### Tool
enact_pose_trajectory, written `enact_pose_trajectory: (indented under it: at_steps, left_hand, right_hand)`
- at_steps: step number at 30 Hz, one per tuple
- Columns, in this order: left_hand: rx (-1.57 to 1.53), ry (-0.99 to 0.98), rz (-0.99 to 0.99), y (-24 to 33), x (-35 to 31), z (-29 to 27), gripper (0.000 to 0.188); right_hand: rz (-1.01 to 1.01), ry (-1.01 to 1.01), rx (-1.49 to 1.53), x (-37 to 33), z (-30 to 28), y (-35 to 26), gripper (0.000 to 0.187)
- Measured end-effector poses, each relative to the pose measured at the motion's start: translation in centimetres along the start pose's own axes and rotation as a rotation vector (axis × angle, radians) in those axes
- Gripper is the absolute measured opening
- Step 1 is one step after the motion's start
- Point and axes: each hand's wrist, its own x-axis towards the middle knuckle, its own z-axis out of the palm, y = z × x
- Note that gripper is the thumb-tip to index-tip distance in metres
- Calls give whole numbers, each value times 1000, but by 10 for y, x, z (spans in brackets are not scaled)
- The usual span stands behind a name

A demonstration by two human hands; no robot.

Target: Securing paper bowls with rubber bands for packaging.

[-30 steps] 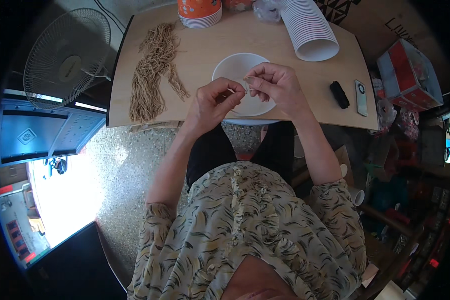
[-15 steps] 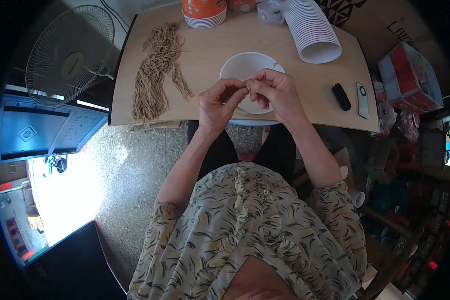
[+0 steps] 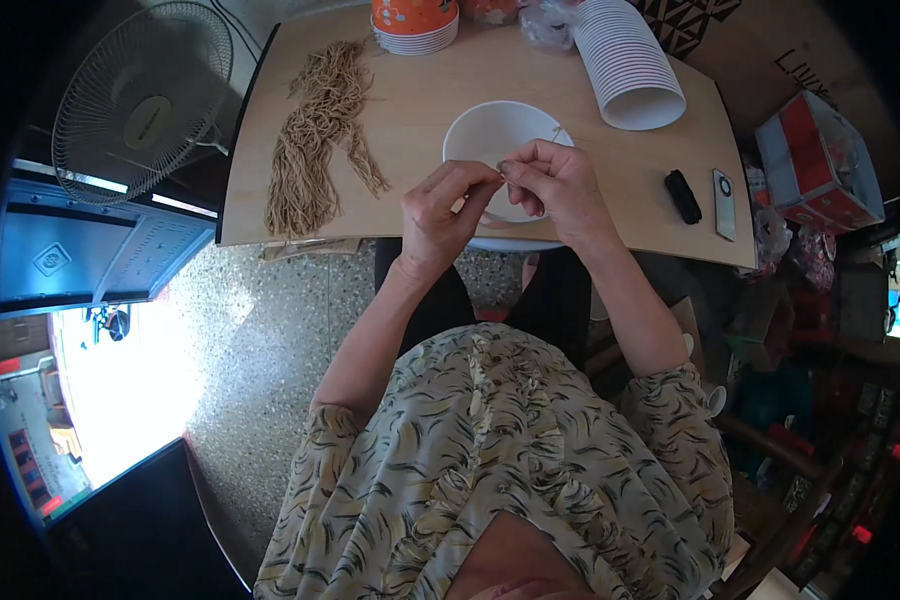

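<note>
Over the near part of a white bowl [image 3: 490, 125], my left hand [image 3: 442, 212] and my right hand [image 3: 562, 195] meet, thumbs and forefingers pinched fingertip to fingertip. Whatever they hold between them is too small to make out. A short tan strand [image 3: 557, 131] shows at the bowl's right rim, just beyond my right hand; whether it runs into the fingers is hidden. To the left of the bowl lies a long heap of tan cords [image 3: 310, 150], loose and crinkled, with one bunch splayed toward the bowl.
A stack of white paper tubs [image 3: 638, 85] lies on its side at the back right, beside a clear plastic bag [image 3: 547, 25]. Orange tubs [image 3: 415, 25] stand at the back. A black pouch-like object [image 3: 682, 196] and a phone [image 3: 724, 205] lie right. A fan [image 3: 145, 110] stands left of the table.
My left fingers have closed up more and the hand has turned slightly, its knuckles now higher. My right hand stays at nearly the same spot, still pinching. The view has shifted a little.
</note>
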Motion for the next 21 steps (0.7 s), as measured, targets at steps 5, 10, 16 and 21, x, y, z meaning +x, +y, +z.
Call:
enact_pose_trajectory:
  at_steps: [5,10,16,21]
  left_hand:
    - [-121,-27,-129,-1,6,-6,12]
    - [-516,-255,-583,-8,9,-21,14]
    - [-762,-188,-812,-6,14,-25,22]
    - [-760,-205,-847,-7,12,-22,20]
  right_hand:
    - [23,-17,2,2,-1,-1,9]
    - [-71,35,1,0,-4,-1,15]
    - [-549,323,-331,-25,-2,16,15]
    - [-491,264,-430,-33,18,20,16]
